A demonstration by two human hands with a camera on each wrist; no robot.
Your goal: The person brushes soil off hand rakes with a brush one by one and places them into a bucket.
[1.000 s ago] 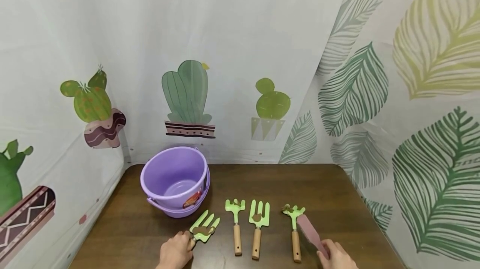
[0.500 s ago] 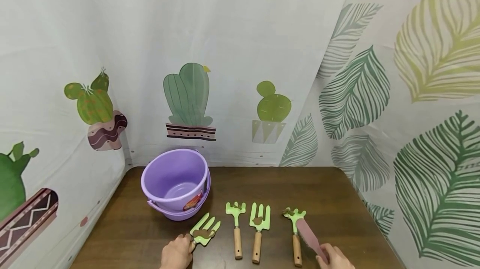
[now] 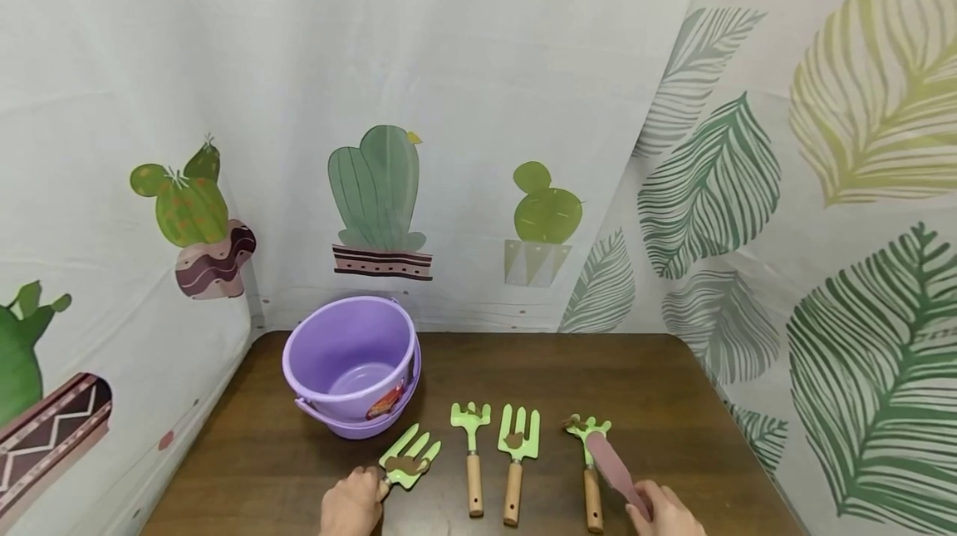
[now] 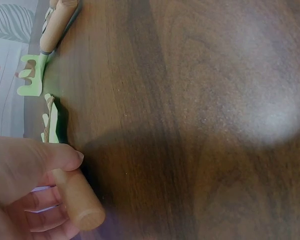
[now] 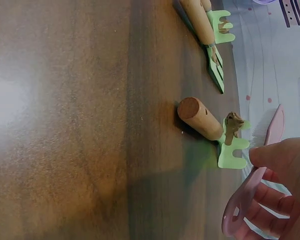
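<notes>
My left hand grips the wooden handle of a green garden fork low over the table. Brown dirt clings across its tines, which point up and right in the head view. In my right hand is a pink brush, held by its handle; white bristles show in the right wrist view. The brush head overlaps the neck of a small green rake lying on the table. A brown clump sits on that rake's left prong. Thumb and curled fingers wrap the brush handle.
Between my hands lie a second small green rake and another garden fork, both with brown dirt on their heads. A purple bucket stands at the back left of the brown table. Printed curtains hang behind and beside the table.
The brush head has shifted slightly left over the rake's neck. My left hand stays on the garden fork, and the head view has tilted a little.
</notes>
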